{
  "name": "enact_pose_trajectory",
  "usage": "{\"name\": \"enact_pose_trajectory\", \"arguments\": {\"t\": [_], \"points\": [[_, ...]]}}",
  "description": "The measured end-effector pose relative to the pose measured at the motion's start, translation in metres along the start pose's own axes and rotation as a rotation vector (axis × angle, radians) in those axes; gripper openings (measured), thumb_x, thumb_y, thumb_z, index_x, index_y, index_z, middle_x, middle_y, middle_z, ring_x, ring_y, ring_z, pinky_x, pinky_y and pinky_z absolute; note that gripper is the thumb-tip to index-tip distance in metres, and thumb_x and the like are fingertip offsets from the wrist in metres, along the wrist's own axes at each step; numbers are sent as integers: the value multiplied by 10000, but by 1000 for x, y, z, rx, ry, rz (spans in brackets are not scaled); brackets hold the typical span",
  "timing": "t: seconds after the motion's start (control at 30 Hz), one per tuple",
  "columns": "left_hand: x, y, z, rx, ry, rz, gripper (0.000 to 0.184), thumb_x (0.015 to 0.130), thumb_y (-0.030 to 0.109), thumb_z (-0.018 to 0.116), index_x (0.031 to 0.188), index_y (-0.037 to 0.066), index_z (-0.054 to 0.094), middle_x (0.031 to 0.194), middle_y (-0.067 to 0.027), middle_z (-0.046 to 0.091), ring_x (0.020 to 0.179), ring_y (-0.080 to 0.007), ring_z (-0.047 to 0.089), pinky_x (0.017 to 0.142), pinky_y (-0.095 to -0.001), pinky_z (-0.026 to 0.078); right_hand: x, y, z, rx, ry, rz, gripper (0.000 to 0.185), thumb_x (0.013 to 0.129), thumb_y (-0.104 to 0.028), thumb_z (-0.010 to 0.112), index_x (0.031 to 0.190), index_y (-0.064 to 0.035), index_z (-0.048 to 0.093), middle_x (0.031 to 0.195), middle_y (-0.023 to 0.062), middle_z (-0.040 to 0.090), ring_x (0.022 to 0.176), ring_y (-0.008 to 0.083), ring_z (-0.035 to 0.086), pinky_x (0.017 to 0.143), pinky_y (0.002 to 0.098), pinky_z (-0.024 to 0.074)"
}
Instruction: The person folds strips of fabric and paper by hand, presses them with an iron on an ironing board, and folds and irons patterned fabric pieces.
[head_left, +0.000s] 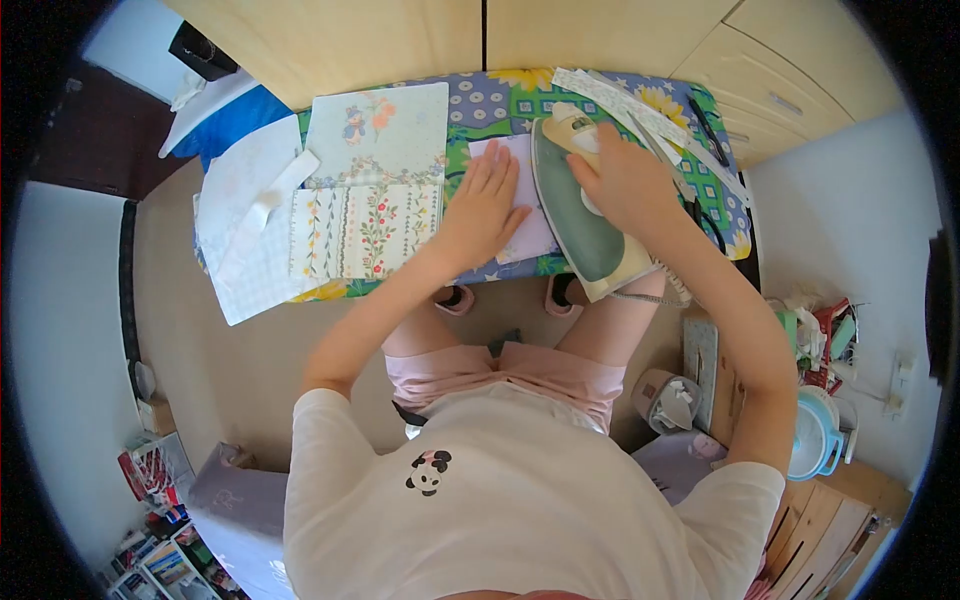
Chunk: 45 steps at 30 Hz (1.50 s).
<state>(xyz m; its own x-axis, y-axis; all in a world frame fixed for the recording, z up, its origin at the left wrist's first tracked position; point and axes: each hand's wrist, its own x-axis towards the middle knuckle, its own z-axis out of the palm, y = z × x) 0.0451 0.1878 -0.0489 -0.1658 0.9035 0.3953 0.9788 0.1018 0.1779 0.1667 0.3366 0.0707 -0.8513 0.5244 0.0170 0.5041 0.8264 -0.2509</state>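
Observation:
My right hand [622,178] is wrapped round the handle of a clothes iron [572,205], cream with a grey-green body. The iron rests on the right part of a pale lilac piece of cloth [528,235]. Flat on the left part of that cloth lies my left hand [487,208], its fingers stretched out. Just left of it is a cream fabric piece with floral stripes [370,230]. Behind that piece lies a pale blue floral cloth [380,125]. The soleplate is hidden beneath the iron.
The patterned ironing surface [490,95] backs onto pale cupboard doors [600,35]. White cloth [240,240] hangs over its left front edge. Paper strips [640,115], a ruler-like strip and black-handled scissors [708,220] lie at right. The iron's coiled cord [672,285] runs off the front edge.

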Motion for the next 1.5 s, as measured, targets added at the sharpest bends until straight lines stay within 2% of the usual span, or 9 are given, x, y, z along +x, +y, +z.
{"name": "enact_pose_trajectory", "arguments": {"t": [0.43, 0.6, 0.73, 0.87, 1.17, 1.27, 1.4, 1.47, 1.5], "points": [[1, 10, 6, 50, 103, -207, 510, 779, 187, 546, 1214, -54, 433, 1334, -263, 356, 1258, -405, 327, 1058, -472, 251, -1, -3, -1, -49, -27, 33, 478, 839, -390, 527, 1067, 26, 469, 805, 221, 628, 746, 374, 626, 652, 464, 490], [-10, 32, -12, 215, 158, -109, 383, 700, 154, 600, 1047, 0, 550, 1165, -173, 531, 1117, -312, 485, 898, -434, 394, 0, 4, 0, -9, -14, 9, 543, 849, -419, 521, 1144, 32, 454, 823, 213, 629, 759, 369, 620, 654, 454, 483], [-40, 108, -29, -451, -602, 109, 289, 710, 162, 615, 985, 74, 593, 1097, -127, 579, 1033, -243, 547, 809, -386, 452, -1, 2, 0, -39, -39, 34, 506, 852, -417, 517, 1087, 27, 462, 794, 210, 624, 735, 363, 620, 642, 453, 487], [-64, 172, 54, -790, -231, 496, 530, 738, 211, 627, 1209, 25, 472, 1326, -199, 382, 1274, -292, 343, 979, -410, 358, 0, 2, 1, -44, -37, 19, 477, 853, -412, 514, 1039, 23, 460, 771, 208, 619, 717, 357, 620, 629, 442, 493], [-26, 203, 128, -857, -352, 50, 881, 733, 362, 617, 1328, -140, 206, 1426, -313, 126, 1347, -403, 137, 1091, -432, 175, 2, 2, 0, -18, -68, 42, 474, 849, -410, 515, 1041, 21, 461, 795, 213, 624, 738, 368, 618, 655, 446, 491], [-43, 201, 128, -733, -149, 214, 919, 705, 375, 632, 1330, -141, 200, 1427, -314, 119, 1346, -408, 131, 1097, -429, 171, 1, 3, 2, -7, -40, 26, 508, 845, -412, 520, 1106, 19, 457, 830, 216, 628, 772, 373, 616, 688, 457, 483], [-70, 188, 113, -779, -454, 186, 885, 740, 364, 619, 1354, -105, 188, 1438, -267, 163, 1306, -382, 263, 1052, -409, 288, -1, -1, -3, 7, -32, 16, 433, 830, -377, 503, 983, 29, 495, 822, 227, 631, 765, 381, 630, 678, 478, 496], [-75, 173, 101, -789, -398, 146, 678, 785, 377, 577, 1306, -15, 389, 1341, -237, 388, 1180, -356, 445, 920, -428, 409, -1, -1, -3, 8, -26, 18, 429, 832, -371, 503, 984, 29, 494, 822, 228, 632, 765, 379, 630, 674, 479, 497], [-59, 158, 67, -823, -760, 256, 517, 795, 354, 573, 1186, 23, 504, 1204, -198, 501, 1060, -340, 519, 846, -422, 441, -1, -1, -4, 10, -23, 9, 429, 832, -371, 503, 984, 29, 494, 822, 228, 632, 765, 379, 630, 674, 479, 497]]}}
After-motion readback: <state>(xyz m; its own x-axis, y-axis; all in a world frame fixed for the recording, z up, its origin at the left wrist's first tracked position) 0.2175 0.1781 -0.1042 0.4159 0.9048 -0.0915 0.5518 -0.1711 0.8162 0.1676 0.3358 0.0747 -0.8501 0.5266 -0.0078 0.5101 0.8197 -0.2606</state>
